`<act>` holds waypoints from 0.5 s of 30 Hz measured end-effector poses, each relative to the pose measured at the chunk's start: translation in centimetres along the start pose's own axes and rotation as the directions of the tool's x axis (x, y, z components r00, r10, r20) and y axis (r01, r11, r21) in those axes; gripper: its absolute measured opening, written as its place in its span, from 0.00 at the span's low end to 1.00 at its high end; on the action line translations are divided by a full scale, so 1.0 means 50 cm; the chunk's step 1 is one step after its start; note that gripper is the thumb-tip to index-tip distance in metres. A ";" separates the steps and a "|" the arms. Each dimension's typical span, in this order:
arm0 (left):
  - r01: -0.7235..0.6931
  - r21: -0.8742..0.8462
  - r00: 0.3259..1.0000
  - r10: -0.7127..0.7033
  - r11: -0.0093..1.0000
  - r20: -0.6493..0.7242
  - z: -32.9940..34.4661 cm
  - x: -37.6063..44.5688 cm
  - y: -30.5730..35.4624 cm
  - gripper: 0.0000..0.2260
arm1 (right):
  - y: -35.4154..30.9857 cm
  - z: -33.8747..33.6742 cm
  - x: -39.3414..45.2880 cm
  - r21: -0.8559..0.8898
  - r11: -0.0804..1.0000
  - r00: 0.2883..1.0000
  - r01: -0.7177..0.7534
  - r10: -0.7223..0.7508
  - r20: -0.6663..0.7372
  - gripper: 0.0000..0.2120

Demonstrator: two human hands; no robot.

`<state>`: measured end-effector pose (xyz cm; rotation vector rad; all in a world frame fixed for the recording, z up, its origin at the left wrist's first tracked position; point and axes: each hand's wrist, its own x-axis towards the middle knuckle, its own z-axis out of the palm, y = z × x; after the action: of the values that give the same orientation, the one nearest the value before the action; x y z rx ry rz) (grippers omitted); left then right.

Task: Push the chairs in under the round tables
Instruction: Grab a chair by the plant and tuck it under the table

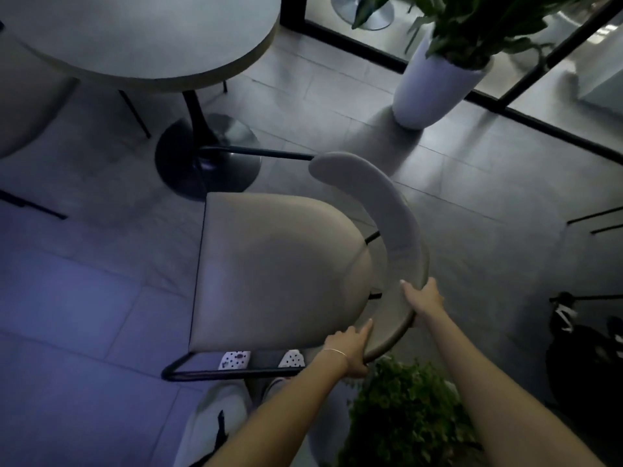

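A beige padded chair point(273, 264) with a curved backrest point(387, 210) and black metal frame stands in the middle of the floor, its seat front facing left. Both hands grip the backrest's near end: my left hand point(349, 348) low on the rim, my right hand point(423, 296) a little farther along it. The round grey table point(188, 59) on a black pedestal base point(209, 156) stands at the upper left, apart from the chair.
A tall white planter point(435, 85) with green leaves stands at the upper right by a black-framed glass wall. A leafy plant point(404, 409) is close under my arms. Another chair point(23, 106) sits at the far left. Dark objects lie at the right edge.
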<state>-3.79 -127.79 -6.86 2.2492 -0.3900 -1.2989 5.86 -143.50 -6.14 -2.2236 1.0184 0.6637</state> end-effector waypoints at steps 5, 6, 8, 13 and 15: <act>-0.030 0.053 0.999 0.029 0.998 0.013 -0.002 0.004 -0.007 0.45 | 0.020 0.002 0.053 0.018 0.998 0.997 -0.068 0.067 0.029 0.33; -0.034 0.053 0.999 0.033 0.998 0.016 -0.003 0.003 -0.005 0.45 | 0.016 0.001 0.051 0.013 0.997 0.996 -0.081 0.081 0.026 0.32; -0.041 0.055 0.999 0.040 0.998 0.025 -0.005 0.002 -0.004 0.46 | 0.005 -0.001 0.044 -0.001 0.994 0.993 -0.112 0.112 0.036 0.29; -0.048 0.078 0.998 0.045 0.996 0.043 -0.021 -0.003 -0.013 0.46 | 0.048 0.024 0.125 0.011 0.995 0.994 -0.103 0.102 0.030 0.31; -0.054 0.094 0.998 0.050 0.994 0.043 -0.030 -0.007 -0.025 0.46 | 0.042 0.035 0.130 0.003 0.994 0.994 -0.106 0.105 0.022 0.32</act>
<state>-2.65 -126.15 -6.71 2.2775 -0.5322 -1.3269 7.66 -146.58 -12.22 -2.1663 1.1315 0.7296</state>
